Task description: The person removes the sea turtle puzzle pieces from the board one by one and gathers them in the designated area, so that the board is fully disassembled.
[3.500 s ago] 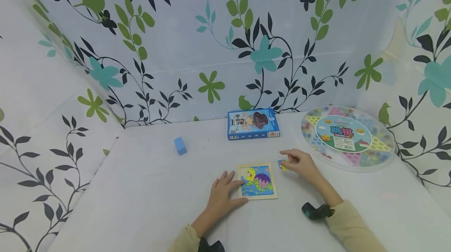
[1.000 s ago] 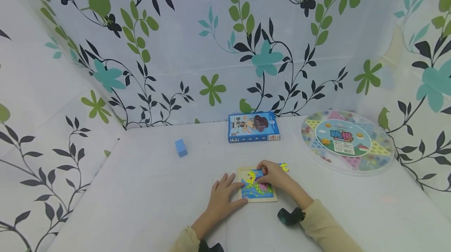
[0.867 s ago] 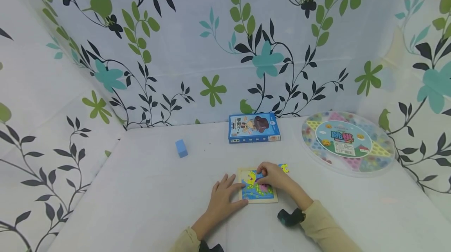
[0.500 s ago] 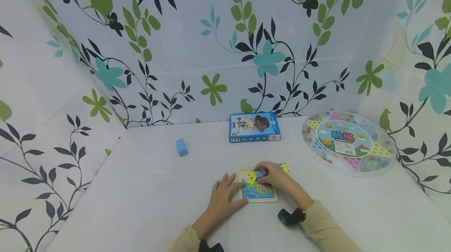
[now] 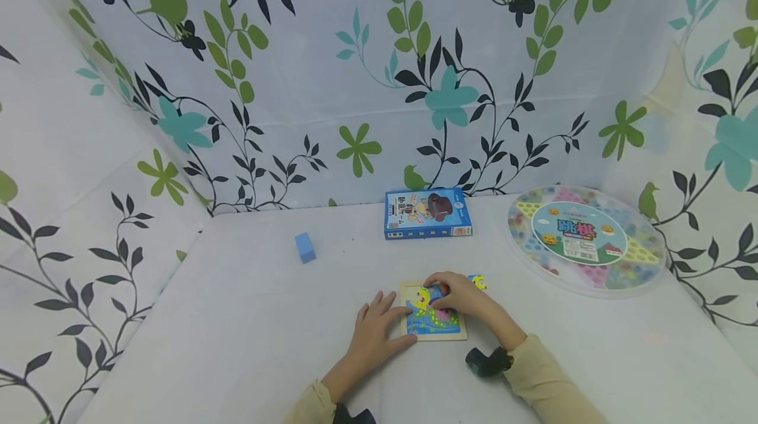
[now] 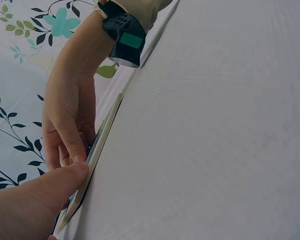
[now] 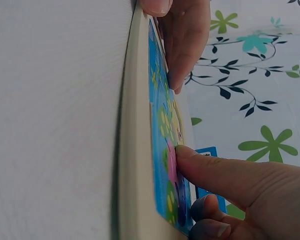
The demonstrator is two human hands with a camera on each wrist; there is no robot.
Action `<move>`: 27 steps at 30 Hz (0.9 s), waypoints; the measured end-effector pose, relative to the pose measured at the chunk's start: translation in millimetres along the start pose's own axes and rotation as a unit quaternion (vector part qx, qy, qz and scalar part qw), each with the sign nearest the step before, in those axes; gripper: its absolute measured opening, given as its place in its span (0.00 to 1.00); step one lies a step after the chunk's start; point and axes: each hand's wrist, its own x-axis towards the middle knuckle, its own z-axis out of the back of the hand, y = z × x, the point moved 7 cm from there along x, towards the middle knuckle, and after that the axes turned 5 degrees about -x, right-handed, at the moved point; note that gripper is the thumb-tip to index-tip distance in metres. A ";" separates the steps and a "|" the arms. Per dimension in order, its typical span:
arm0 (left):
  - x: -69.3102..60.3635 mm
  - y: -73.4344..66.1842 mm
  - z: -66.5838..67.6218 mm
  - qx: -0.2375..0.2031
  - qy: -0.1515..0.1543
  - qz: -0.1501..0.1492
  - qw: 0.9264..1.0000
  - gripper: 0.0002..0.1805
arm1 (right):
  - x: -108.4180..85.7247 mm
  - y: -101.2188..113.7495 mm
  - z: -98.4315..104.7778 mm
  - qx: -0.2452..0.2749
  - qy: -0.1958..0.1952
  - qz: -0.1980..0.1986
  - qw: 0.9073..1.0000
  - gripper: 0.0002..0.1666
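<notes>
A small wood-framed picture puzzle (image 5: 434, 338) lies flat on the white table, showing a yellow creature with a purple and pink shell on blue. My left hand (image 5: 372, 335) rests at its left side, fingers fairly straight, with the thumb at the near left corner and the index finger on the left edge. Over the upper right part, my right hand (image 5: 464, 295) pinches at a purple puzzle piece (image 7: 182, 202) between thumb and curled fingers. How far that piece is raised cannot be told. A loose yellow and blue puzzle piece (image 5: 478, 282) lies just behind my right hand.
Behind the puzzle lies a blue game box (image 5: 428, 214). A round, clear-lidded board game (image 5: 586, 239) sits at the back right. A small blue block (image 5: 304, 248) lies to the left. Leaf-patterned cloth (image 5: 284, 81) hangs along the table's back.
From beside the loose puzzle piece, my right hand has moved left onto the puzzle and taken hold at the purple piece. Over the last second it shifts only slightly. My left hand stays put.
</notes>
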 end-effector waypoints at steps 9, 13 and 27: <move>0.1 -0.9 0.5 -0.007 0.001 0.001 1.000 0.25 | -2.4 2.1 -1.1 -0.012 0.011 0.006 1.000 0.20; -0.3 -1.3 0.0 -0.007 0.003 0.002 1.000 0.26 | -5.2 3.9 -3.0 -0.025 0.029 0.015 0.999 0.22; -0.5 -1.9 1.2 -0.007 -0.002 -0.003 1.000 0.25 | -4.8 7.1 -6.6 -0.065 0.056 0.039 0.996 0.20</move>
